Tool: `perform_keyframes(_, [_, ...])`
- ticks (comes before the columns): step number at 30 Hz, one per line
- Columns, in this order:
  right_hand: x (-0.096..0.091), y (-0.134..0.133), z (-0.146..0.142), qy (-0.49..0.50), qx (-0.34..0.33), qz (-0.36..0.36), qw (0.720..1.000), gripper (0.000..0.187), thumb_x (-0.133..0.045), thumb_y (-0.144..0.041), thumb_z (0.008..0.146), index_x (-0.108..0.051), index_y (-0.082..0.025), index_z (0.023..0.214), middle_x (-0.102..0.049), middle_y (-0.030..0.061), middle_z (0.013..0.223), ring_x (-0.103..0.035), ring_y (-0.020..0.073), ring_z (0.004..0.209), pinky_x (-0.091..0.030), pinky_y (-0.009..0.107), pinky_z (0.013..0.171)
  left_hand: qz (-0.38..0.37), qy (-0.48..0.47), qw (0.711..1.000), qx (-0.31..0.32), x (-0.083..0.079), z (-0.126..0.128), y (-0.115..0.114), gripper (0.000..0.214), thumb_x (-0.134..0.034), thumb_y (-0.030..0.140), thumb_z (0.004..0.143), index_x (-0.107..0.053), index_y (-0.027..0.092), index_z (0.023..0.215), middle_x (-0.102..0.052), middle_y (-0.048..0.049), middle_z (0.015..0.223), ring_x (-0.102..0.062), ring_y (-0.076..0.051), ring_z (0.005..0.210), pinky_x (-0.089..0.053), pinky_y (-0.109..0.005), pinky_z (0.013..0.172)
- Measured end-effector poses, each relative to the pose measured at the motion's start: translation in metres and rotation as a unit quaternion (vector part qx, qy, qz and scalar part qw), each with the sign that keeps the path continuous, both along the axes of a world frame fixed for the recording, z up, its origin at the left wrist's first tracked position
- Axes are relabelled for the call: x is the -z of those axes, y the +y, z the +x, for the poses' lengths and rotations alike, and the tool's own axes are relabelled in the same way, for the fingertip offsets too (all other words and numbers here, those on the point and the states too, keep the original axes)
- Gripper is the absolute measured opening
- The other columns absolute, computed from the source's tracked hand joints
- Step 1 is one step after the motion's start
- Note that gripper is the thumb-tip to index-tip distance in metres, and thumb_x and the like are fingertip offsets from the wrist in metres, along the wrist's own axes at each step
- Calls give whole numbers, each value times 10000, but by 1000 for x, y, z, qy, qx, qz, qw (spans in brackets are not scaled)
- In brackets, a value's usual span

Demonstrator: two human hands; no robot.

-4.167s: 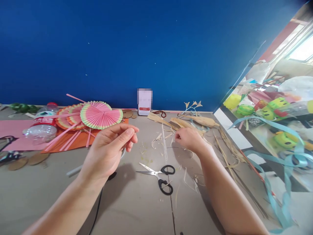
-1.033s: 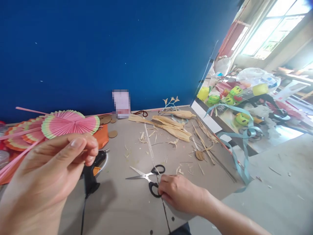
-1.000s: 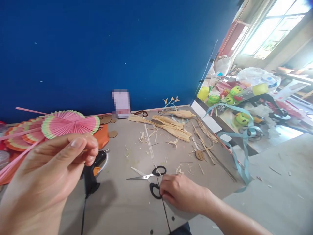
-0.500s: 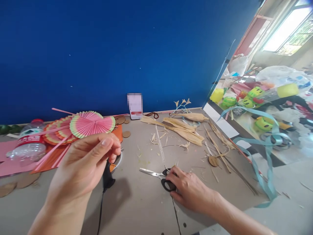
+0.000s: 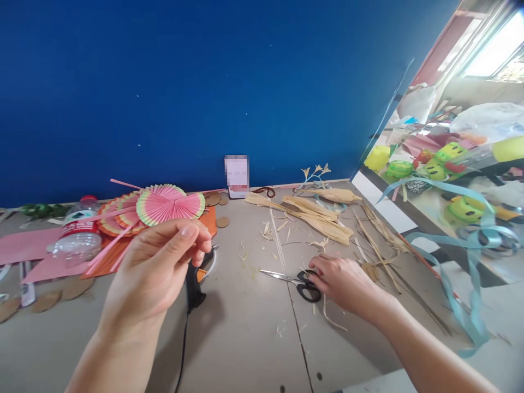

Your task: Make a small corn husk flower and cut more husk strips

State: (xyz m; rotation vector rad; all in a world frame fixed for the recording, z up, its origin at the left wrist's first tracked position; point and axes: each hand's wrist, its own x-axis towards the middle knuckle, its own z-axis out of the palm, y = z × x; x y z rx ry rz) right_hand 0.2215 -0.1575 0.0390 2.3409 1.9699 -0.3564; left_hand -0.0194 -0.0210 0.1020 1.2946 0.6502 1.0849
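Observation:
My left hand [image 5: 164, 267] is raised above the left part of the table, thumb and fingers closed in a pinch. Whatever lies between the fingertips is hidden or too small to name. My right hand [image 5: 339, 281] has its fingers at the black handles of a pair of scissors [image 5: 308, 286]. The scissors lie on the table, blades pointing left and nearly closed. Beneath the right hand curls a thin pale strip [image 5: 331, 319]. Just beyond it lie dried corn husks [image 5: 323, 215] and small husk scraps [image 5: 268, 234].
Pink folded paper fans [image 5: 170, 204] and a plastic bottle [image 5: 79, 234] stand at the left. A black tool with a cord [image 5: 194, 289] is behind the left hand. A phone [image 5: 237, 177] leans on the blue panel [image 5: 245, 82]. Blue ribbon [image 5: 454, 284] trails at right.
My right hand and the scissors have moved right and slightly farther back on the table. My left hand keeps its pinch. The view has turned a little left.

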Motion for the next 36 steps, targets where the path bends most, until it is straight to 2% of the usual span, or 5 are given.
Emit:
perform_keyframes(7, [-8, 72, 20, -52, 45, 14, 998, 274, -343, -152, 832, -616, -153, 856, -634, 107, 897, -586, 216, 826, -390, 263, 651, 45, 160, 983, 75, 22, 4, -15, 198, -552, 361, 736, -638, 185, 711, -579, -16, 579, -464, -93, 491, -378, -198, 446])
perform_keyframes(17, [16, 144, 35, 28, 99, -15, 995, 299, -494, -288, 840, -500, -132, 1095, -532, 82, 1090, -551, 184, 916, -469, 381, 767, 173, 495, 830, 190, 64, -9, -45, 234, -430, 327, 772, -624, 209, 715, -624, -11, 682, -542, -133, 599, -405, -220, 568])
perform_keyframes(26, [1, 112, 20, 298, 30, 5, 954, 215, -434, -323, 802, -553, -162, 880, -628, 2, 727, -517, 65, 491, -385, 162, 430, 153, 423, 887, 104, 72, 15, -17, 275, -472, 380, 753, -648, 198, 861, -657, -38, 771, -580, -156, 645, -432, -250, 590])
perform_keyframes(32, [8, 93, -2, 591, -13, -56, 805, 95, -526, -235, 695, -520, -155, 746, -596, -21, 702, -404, 23, 382, -318, 145, 350, 17, 292, 948, 121, 72, 45, 9, 457, -533, 332, 730, -499, 139, 1142, -596, -120, 1069, -581, -170, 787, -465, -259, 587])
perform_keyframes(36, [15, 91, -9, 618, -21, -68, 783, 77, -545, -174, 656, -542, -153, 731, -535, -57, 574, -399, 25, 360, -297, 139, 340, -65, 264, 947, 173, 72, 49, 14, 375, -564, 346, 706, -575, 133, 1014, -623, -90, 898, -577, -158, 750, -450, -223, 535])
